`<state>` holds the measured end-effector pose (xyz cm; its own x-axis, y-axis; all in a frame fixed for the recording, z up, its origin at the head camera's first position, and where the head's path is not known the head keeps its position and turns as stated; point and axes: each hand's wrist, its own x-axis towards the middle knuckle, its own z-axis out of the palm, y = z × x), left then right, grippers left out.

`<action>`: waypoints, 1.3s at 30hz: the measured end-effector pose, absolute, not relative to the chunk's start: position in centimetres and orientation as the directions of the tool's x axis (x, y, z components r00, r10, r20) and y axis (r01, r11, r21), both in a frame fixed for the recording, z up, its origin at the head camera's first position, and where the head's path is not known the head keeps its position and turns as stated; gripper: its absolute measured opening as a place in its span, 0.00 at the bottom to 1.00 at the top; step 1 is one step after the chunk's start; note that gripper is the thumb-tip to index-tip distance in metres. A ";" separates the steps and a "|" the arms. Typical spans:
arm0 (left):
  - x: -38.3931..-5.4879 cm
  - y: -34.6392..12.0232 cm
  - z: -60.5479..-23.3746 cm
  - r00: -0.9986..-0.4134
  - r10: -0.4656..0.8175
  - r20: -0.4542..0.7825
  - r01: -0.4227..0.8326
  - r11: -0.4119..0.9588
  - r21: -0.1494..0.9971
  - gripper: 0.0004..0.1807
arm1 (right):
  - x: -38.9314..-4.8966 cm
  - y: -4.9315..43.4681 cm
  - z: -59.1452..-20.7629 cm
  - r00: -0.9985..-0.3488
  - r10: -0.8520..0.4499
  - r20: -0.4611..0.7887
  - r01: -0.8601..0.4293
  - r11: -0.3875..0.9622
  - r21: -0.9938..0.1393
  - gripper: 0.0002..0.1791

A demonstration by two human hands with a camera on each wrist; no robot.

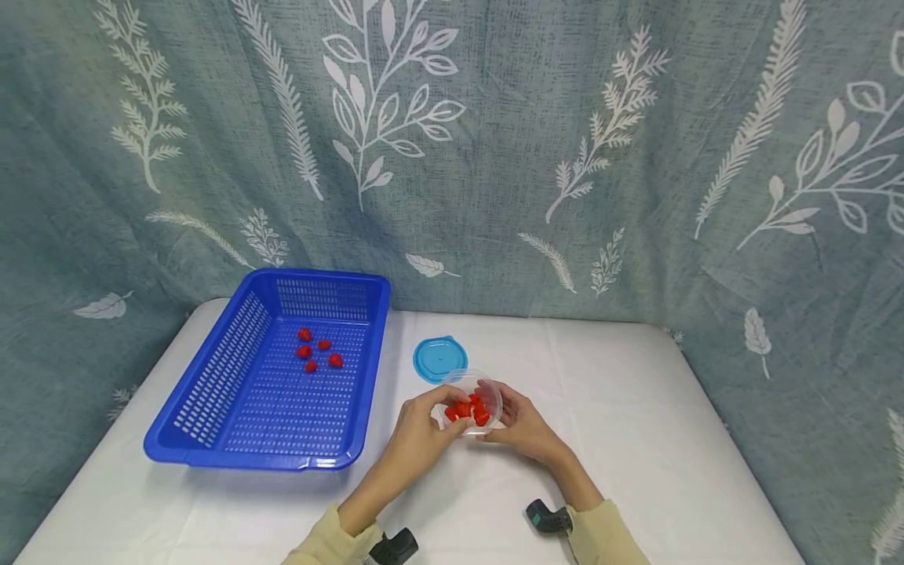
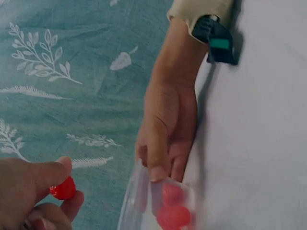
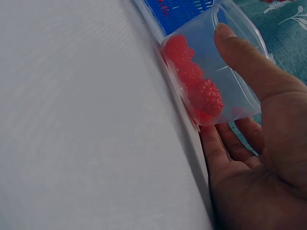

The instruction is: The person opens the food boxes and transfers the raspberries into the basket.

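Note:
My left hand (image 1: 421,424) is over the rim of a small clear plastic tub (image 1: 472,379) and pinches a red raspberry (image 2: 63,189) between thumb and fingers. Several red raspberries (image 3: 193,76) lie at the bottom of the tub, showing through its wall. On the tub's right side, my right hand (image 1: 521,428) grips it, with the thumb (image 3: 242,52) along the wall and the fingers curled round the other side. The tub stands upright on the white table (image 1: 600,439).
To the left stands a large blue plastic basket (image 1: 282,428) with several raspberries (image 1: 304,351) in it. Just behind the tub lies a round blue lid (image 1: 440,359). A green leaf-patterned curtain (image 1: 494,157) hangs beyond the table's back edge.

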<state>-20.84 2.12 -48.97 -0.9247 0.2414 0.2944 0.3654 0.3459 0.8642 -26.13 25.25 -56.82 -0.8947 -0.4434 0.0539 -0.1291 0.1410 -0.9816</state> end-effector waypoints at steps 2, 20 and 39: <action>-20.4 2.0 -48.5 -0.922 0.260 0.287 0.364 0.333 0.870 0.14 | -26.1 25.3 -56.7 -0.894 -0.444 0.050 -0.123 0.136 -0.983 0.50; -18.2 -1.8 -41.9 -0.888 0.391 0.240 0.425 0.504 0.752 0.12 | -26.2 25.2 -56.6 -0.899 -0.437 0.040 -0.129 0.176 -0.976 0.49; -23.4 -9.4 -35.7 -0.880 0.351 0.320 0.471 0.556 0.685 0.12 | -26.2 25.3 -56.9 -0.898 -0.439 0.038 -0.112 0.144 -0.983 0.49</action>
